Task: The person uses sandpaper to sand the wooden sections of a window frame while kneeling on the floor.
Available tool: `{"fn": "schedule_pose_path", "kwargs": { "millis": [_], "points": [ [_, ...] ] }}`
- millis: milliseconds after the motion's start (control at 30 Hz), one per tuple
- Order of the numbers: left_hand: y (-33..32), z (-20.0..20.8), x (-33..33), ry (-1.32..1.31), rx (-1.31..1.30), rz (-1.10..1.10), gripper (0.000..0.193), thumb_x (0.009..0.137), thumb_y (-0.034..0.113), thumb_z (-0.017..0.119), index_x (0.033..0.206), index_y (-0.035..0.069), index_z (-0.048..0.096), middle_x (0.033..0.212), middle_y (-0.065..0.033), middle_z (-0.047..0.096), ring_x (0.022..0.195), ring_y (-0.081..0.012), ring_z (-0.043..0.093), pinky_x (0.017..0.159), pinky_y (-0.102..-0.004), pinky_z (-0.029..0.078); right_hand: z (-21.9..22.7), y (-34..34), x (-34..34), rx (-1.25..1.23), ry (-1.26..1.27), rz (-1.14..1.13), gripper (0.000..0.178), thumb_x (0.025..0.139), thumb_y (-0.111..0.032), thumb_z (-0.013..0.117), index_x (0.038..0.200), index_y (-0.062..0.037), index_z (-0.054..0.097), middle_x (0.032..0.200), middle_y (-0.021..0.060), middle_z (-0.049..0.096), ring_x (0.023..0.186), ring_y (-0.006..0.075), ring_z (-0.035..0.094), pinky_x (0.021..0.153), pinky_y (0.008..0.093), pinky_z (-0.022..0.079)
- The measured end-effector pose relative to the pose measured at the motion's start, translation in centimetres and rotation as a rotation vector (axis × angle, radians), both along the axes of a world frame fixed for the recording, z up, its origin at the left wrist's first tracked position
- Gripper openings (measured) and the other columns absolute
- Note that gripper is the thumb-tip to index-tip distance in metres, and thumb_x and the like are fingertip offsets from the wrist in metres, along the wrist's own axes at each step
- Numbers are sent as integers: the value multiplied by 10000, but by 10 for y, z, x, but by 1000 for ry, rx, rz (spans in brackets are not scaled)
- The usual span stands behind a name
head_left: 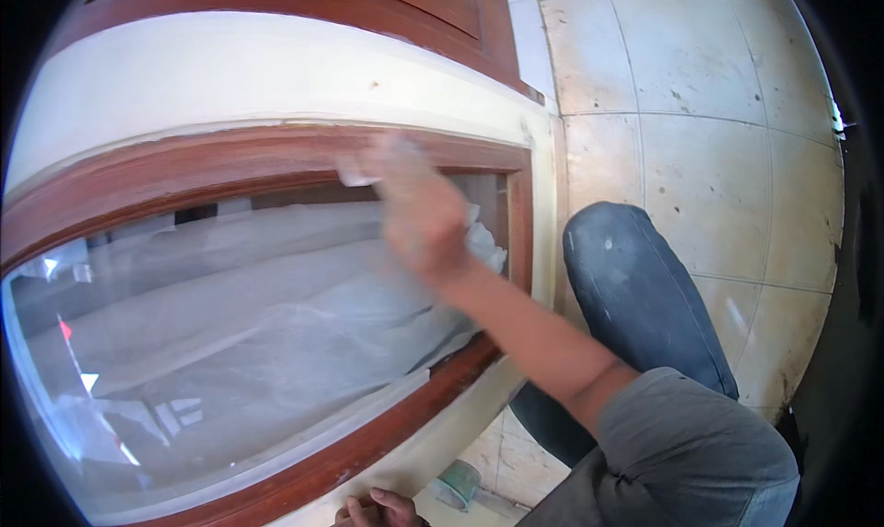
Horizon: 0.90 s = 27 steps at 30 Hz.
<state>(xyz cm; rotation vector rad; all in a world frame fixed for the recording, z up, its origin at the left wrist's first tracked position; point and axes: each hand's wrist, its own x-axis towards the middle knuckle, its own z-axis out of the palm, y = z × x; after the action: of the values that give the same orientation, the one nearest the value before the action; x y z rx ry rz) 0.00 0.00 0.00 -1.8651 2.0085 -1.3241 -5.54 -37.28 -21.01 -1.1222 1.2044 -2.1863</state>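
Scrap [357, 172], white, direction and long axis unclear, in closed grip of right hand [424, 218]

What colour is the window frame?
The window frame is reddish-brown; it shows best in the head view, the only one here.

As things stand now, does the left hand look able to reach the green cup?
Probably yes: the left hand appears near the green cup, and nothing visible blocks the space between them, though depth is hard to judge.
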Motion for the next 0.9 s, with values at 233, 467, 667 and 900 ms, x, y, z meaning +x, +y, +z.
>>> {"fn": "schedule_pose_path", "kwargs": {
  "millis": [233, 467, 667, 900],
  "points": [
    [1, -3, 21, 87, -80, -3, 377, 942, 77, 822, 1270, -39, 675, 874, -154, 633, 670, -267, 569, 576, -420, 453, 6, 3, 13, 115, -71, -13, 456, 910, 113, 600, 1325, 17, 764, 1330, 252, 764, 1274, 425, 737, 1129, 504, 588],
    [17, 3, -9, -208, 120, 465, 366, 953, 24, 782, 1271, -64, 625, 847, -140, 629, 687, -233, 570, 563, -375, 448, -68, 9, -12, 315, 48, -3, 384, 1005, 70, 598, 1337, -14, 772, 1290, 265, 771, 1143, 440, 770, 985, 476, 605],
    [-16, -7, -9, -1, 32, 4, 283, 973, 3, 755, 1227, -41, 639, 911, -142, 633, 723, -220, 603, 580, -355, 498, -112, -4, -20, 607, -261, 110, 311, 1040, 4, 618, 1310, 49, 765, 1199, 276, 798, 1194, 421, 768, 1036, 468, 597],
    [-65, 23, -2, -879, 232, -427, 221, 1027, 40, 747, 1234, 96, 694, 1105, -228, 676, 809, -206, 662, 605, -341, 550, -154, -10, -28, 775, -346, -23, 278, 1025, 22, 645, 1252, 43, 803, 1221, 283, 790, 1197, 396, 779, 1040, 465, 584]
  ]
}}
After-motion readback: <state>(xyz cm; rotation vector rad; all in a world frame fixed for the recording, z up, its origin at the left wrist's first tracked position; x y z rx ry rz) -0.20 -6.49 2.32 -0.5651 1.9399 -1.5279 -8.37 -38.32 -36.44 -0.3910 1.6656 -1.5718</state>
